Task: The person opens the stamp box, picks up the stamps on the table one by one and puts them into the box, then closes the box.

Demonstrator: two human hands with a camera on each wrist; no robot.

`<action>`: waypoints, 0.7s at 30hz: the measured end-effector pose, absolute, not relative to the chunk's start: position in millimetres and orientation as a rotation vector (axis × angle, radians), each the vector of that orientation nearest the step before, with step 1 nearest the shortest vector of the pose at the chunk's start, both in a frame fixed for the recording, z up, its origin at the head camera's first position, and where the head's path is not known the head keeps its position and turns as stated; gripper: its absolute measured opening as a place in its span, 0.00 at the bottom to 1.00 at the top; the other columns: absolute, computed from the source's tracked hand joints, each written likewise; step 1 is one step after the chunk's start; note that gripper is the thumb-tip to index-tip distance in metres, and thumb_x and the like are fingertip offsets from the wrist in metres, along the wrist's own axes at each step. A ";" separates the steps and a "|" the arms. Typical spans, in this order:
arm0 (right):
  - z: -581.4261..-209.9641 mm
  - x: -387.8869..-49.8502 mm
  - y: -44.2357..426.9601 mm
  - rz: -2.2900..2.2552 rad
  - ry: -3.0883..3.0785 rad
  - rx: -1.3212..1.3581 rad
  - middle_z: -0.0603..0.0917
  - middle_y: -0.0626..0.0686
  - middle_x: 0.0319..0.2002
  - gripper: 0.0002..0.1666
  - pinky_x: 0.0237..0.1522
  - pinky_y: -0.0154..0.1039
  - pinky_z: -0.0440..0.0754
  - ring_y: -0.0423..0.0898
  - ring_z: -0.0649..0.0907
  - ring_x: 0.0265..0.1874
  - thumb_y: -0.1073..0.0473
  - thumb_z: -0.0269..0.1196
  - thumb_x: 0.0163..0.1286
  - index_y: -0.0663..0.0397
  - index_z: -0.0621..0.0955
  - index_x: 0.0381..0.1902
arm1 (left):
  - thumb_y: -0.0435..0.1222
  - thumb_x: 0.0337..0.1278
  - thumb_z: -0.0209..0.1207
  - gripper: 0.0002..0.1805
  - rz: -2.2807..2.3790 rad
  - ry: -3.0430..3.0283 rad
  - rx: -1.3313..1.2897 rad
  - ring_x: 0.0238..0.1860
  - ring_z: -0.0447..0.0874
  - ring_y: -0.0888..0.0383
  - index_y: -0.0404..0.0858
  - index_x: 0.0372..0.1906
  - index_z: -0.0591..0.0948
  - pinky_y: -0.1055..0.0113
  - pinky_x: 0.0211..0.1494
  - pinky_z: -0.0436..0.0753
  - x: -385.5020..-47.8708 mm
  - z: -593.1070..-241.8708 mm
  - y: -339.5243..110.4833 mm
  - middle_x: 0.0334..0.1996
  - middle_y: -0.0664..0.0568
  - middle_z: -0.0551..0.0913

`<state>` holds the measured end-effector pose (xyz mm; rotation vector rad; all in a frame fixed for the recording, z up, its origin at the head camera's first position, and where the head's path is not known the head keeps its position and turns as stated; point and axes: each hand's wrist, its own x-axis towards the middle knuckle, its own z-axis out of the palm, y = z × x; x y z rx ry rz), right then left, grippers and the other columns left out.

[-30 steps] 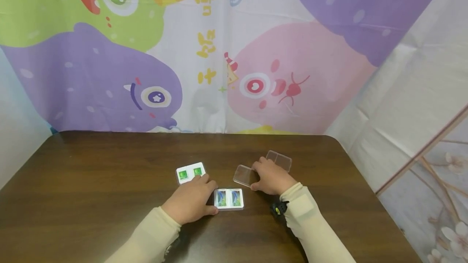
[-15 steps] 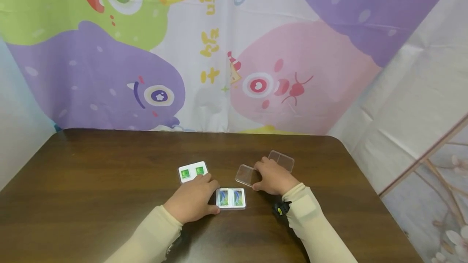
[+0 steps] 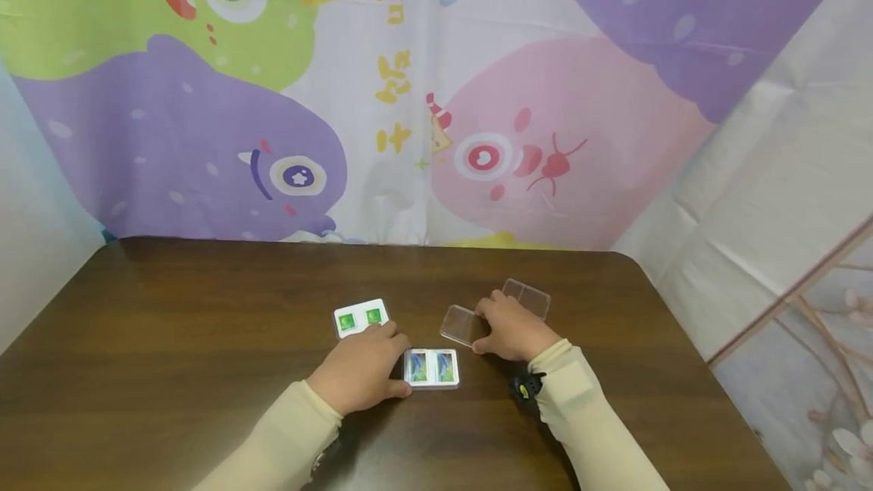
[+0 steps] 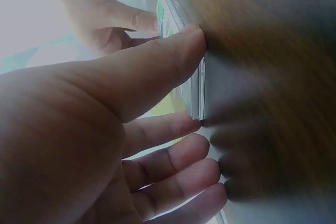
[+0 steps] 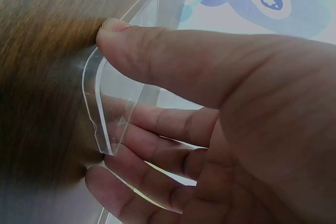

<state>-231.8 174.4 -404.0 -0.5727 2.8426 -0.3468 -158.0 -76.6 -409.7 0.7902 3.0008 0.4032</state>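
Observation:
My left hand (image 3: 361,370) holds the left end of a flat clear case (image 3: 433,370) that bears two blue-and-green pictures on white. In the left wrist view the thumb (image 4: 184,51) lies on its near edge and a fingertip touches the opposite side. On the right, my right hand (image 3: 514,328) grips a transparent plastic lid (image 3: 459,324) between thumb and fingers; its right end is hidden under the hand. The right wrist view shows the lid's rounded rim (image 5: 100,98) between thumb and fingertips. Both pieces lie on the table.
Behind the left hand lies a similar case (image 3: 359,317) with two green pictures, partly covered by the fingers. Another clear lid (image 3: 532,298) lies beyond the right hand. A cartoon-printed cloth (image 3: 389,195) hangs behind the brown wooden table (image 3: 204,309).
The head view shifts slightly. Both hands keep the same places on the case and the lid.

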 end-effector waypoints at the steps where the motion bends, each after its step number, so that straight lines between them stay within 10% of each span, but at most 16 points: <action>1: -403.8 -232.2 174.7 -0.350 2.846 -0.575 0.78 0.56 0.48 0.30 0.49 0.51 0.80 0.52 0.77 0.44 0.53 0.78 0.61 0.62 0.82 0.57 | 0.50 0.48 0.78 0.32 0.400 3.001 0.790 0.46 0.82 0.48 0.35 0.54 0.84 0.51 0.47 0.84 -158.1 -409.4 -76.5 0.44 0.47 0.82; 21: -401.6 -230.5 176.4 -0.464 2.774 -0.574 0.77 0.50 0.35 0.27 0.34 0.41 0.77 0.46 0.77 0.31 0.52 0.77 0.54 0.58 0.76 0.43 | 0.51 0.48 0.78 0.32 0.353 3.015 0.791 0.46 0.82 0.49 0.35 0.53 0.84 0.51 0.47 0.84 -158.2 -408.7 -74.8 0.44 0.47 0.82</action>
